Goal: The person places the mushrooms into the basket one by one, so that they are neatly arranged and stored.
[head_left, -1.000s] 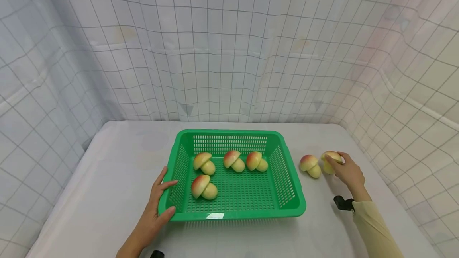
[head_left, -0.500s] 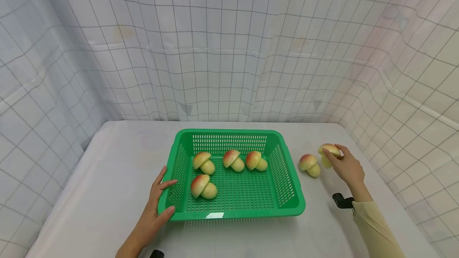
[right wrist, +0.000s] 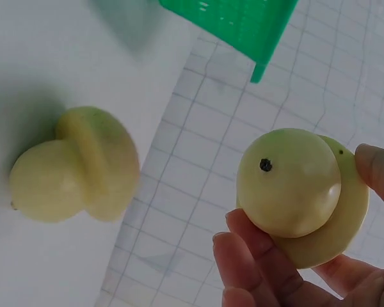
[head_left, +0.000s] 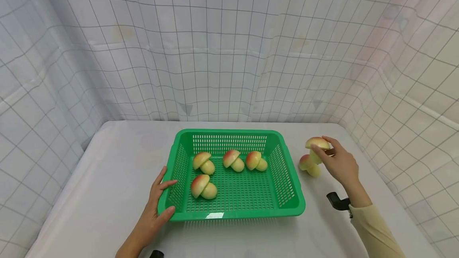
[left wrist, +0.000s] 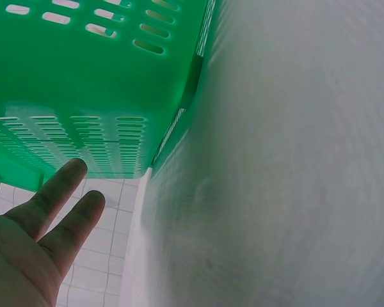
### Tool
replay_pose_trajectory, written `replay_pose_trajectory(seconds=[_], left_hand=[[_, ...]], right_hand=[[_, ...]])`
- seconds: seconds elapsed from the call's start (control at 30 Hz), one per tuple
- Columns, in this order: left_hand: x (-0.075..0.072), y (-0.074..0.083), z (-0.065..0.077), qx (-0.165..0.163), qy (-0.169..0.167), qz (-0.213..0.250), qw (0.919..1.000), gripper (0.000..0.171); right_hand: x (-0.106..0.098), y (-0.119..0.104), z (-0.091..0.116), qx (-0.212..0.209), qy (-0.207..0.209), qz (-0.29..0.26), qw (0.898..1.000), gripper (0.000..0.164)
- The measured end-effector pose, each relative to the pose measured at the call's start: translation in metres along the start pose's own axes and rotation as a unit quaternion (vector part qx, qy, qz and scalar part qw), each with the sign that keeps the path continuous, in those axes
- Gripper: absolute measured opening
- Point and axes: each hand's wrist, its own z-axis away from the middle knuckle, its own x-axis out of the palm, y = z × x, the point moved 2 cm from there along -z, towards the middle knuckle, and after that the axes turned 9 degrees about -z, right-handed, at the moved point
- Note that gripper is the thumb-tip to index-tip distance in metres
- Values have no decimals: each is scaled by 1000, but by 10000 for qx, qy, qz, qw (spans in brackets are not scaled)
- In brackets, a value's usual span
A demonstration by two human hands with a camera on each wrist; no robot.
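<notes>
My right hand (head_left: 342, 166) pinches a toy mushroom (head_left: 317, 146) with a yellow-red cap and pale stem, held above the table. In the right wrist view this mushroom (right wrist: 291, 185) shows its round stem end, with thumb and fingers at the cap's edge. Another mushroom (head_left: 307, 166) lies on the table just below it, partly covered in the head view. My left hand (head_left: 154, 206) rests on the left rim of a green basket (head_left: 233, 215), fingers spread and fairly straight. Several mushrooms (head_left: 204, 187) lie inside the basket, toward its left and back.
A white cloth covers the table (head_left: 118, 178). Grid-patterned curtains (head_left: 222, 71) hang behind and at both sides. The basket stands mid-table, its right wall between the mushrooms inside and those at the right. A black wrist camera (head_left: 337, 201) sits by the right wrist.
My right hand has lifted the mushroom off the table and moved it left, over the one lying there. The left hand and the basket have stayed in place.
</notes>
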Motion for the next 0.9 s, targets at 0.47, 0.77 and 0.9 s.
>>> replay_pose_trajectory(seconds=[0.47,0.77,0.9], left_hand=[[0,0,0,-14,1,-38,10000,58],[0,0,0,24,-8,7,10000,58],[-1,1,0,-19,-9,-28,10000,57]], right_hand=[[13,-54,29,-763,-294,-167,9965,65],[24,-74,41,-1176,-847,-427,9885,52],[27,-80,44,-1280,-1082,-441,9849,53]])
